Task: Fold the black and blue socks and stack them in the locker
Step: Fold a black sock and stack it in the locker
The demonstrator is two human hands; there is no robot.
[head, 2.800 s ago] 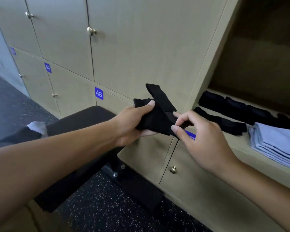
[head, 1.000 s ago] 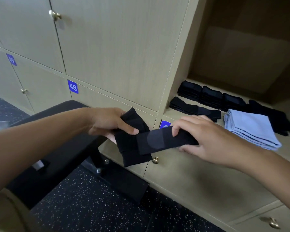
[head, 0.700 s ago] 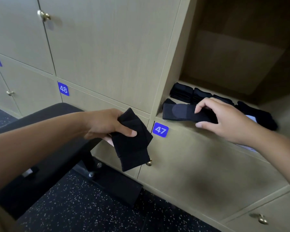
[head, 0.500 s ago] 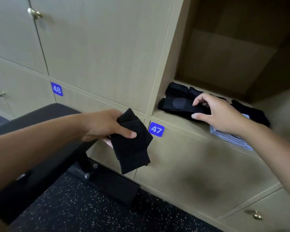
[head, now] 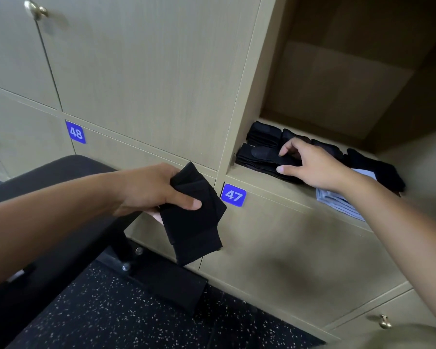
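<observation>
- left hand (head: 149, 191) is gripping a folded black sock (head: 195, 215) out in front of the closed locker doors, thumb on top, fingers curled under, sock hanging down lengthwise
- right hand (head: 310, 167) is reaching into the open locker (head: 267, 177), fingers (head: 286, 149) loosely spread and resting on a flat black sock (head: 259, 157) lying left-right at the front left
- more folded black socks (head: 263, 133) are sitting behind it, blue socks (head: 337, 201) stacked to the right

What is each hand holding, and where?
Left hand grips a folded black sock by its upper end. Right hand rests on a flat black sock, fingers relaxed.
</observation>
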